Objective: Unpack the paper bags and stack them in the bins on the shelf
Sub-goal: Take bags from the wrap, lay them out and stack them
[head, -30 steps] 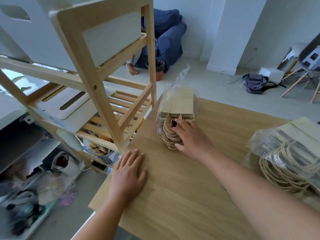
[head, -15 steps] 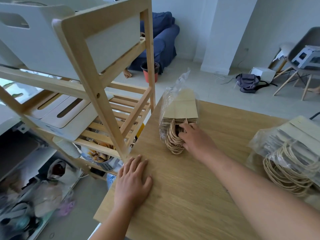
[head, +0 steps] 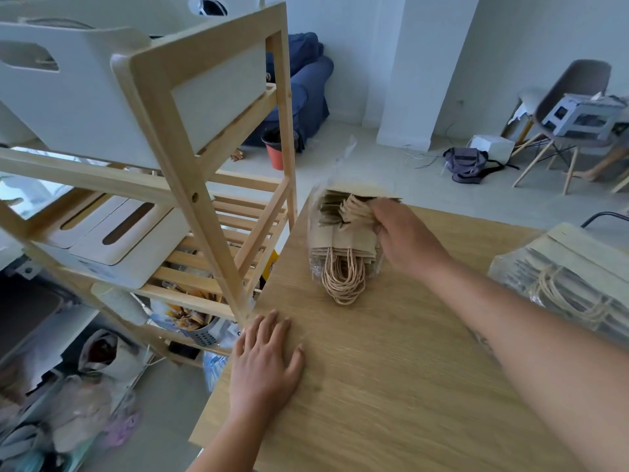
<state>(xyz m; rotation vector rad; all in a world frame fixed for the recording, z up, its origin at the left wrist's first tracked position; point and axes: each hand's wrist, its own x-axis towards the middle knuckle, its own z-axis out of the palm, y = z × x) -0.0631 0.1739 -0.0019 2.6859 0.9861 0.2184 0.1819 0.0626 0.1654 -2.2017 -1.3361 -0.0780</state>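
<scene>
A bundle of brown paper bags (head: 340, 245) in clear plastic wrap lies on the wooden table (head: 391, 386), its twine handles pointing toward me. My right hand (head: 405, 238) reaches along the bundle's right side and its fingers curl round the far, fanned-up bag ends. My left hand (head: 265, 364) rests flat on the table near its left edge, holding nothing. A second wrapped bundle of bags (head: 571, 284) lies at the table's right edge. White bins (head: 85, 97) stand on the wooden shelf (head: 190, 172) to the left.
Two more white bins (head: 112, 240) with slotted lids sit on the shelf's middle level. Bags and clutter lie on the floor under the shelf. Beyond the table are a blue armchair (head: 306, 93), a red pot (head: 275, 148), a grey backpack (head: 466, 163) and a chair (head: 565, 107).
My right hand moved from the twine handles to the far end of the bundle and lifted the bag ends up. My left hand stayed flat on the table.
</scene>
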